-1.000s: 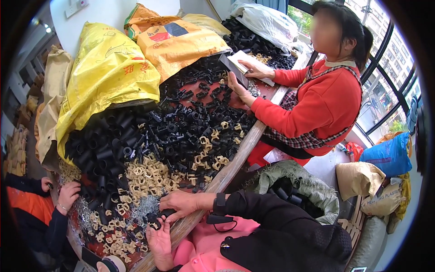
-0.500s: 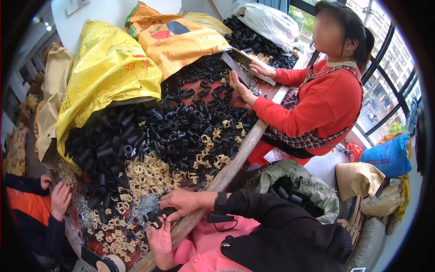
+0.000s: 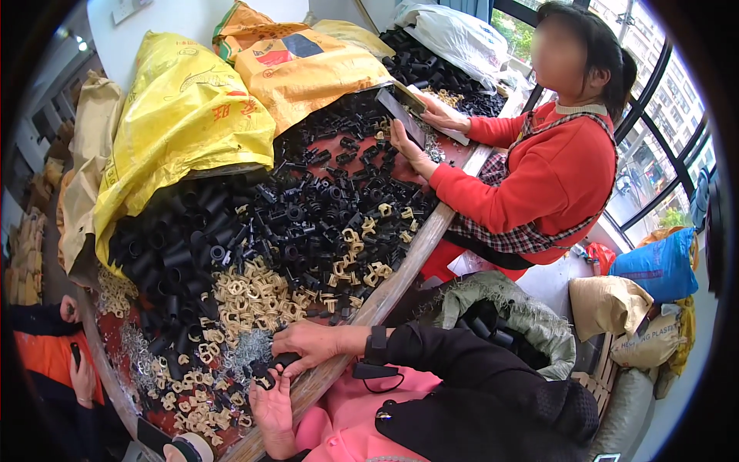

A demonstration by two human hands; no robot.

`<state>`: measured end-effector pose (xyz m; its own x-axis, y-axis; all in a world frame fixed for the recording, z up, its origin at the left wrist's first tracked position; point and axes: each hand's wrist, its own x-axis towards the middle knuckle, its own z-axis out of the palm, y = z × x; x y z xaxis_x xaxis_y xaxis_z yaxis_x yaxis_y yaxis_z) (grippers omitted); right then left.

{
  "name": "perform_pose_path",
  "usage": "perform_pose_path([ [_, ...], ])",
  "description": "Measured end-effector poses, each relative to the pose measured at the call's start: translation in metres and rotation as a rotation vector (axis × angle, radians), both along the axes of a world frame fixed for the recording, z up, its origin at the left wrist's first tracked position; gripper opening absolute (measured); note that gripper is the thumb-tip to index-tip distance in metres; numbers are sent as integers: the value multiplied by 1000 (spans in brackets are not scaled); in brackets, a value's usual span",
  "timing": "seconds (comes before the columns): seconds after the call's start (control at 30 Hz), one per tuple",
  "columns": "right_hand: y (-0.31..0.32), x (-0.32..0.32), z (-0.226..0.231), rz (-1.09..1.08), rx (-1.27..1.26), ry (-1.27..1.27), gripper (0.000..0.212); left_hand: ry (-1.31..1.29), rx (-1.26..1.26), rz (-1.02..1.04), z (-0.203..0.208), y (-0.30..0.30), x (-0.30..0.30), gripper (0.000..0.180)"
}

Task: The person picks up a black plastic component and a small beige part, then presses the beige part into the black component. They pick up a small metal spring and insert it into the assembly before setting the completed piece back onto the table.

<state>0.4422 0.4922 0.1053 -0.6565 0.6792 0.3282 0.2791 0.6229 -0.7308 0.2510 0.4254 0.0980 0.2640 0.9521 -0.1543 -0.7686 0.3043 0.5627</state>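
Observation:
My right hand (image 3: 312, 343), coming from the right with a black band on its wrist, curls its fingers over a short black plastic fitting (image 3: 286, 359). Just below it, my left hand (image 3: 273, 406) is palm up, its fingertips pinching a small black part with a tan piece (image 3: 265, 379). Both hands meet over the wooden table edge, and my fingers partly hide the two parts. Close beside them lie a heap of small metal pieces (image 3: 250, 350) and piles of tan plastic clips (image 3: 258, 300).
Black tubes (image 3: 173, 266) and fittings (image 3: 331, 200) cover the red tabletop behind a wooden rail (image 3: 385, 296). Yellow sacks (image 3: 181, 123) stand at the back. At right, a person in red (image 3: 531, 185) holds a dark flat panel (image 3: 402, 119); at left sits another person (image 3: 58, 369). An open sack (image 3: 500, 323) is nearby.
My hands stay almost where they were. The person at left has drawn both hands back from the table, one holding a black piece. The person at right has slightly shifted the panel.

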Motion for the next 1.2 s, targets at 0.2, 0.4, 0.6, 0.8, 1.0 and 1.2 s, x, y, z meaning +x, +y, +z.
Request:
perform_pose_path([
  [0.2,0,0,0,7,7,21,43,-7,4,-3,-1,0,0,37],
  [0.4,-1,0,3,6,-6,4,42,-23,11,-6,-1,0,-1,35],
  [0.6,-1,-1,-1,-39,1,87,37,-51,58,-25,-3,-1,-1,28],
  [0.8,-1,-2,0,-46,4,128,36,-33,33,-3,0,-1,0,32],
  [1.0,0,-1,1,-49,-21,141,34,-49,20,13,0,-1,1,30],
  [1.2,0,-1,3,-41,-19,132,33,-34,22,2,-1,-1,-1,30],
])
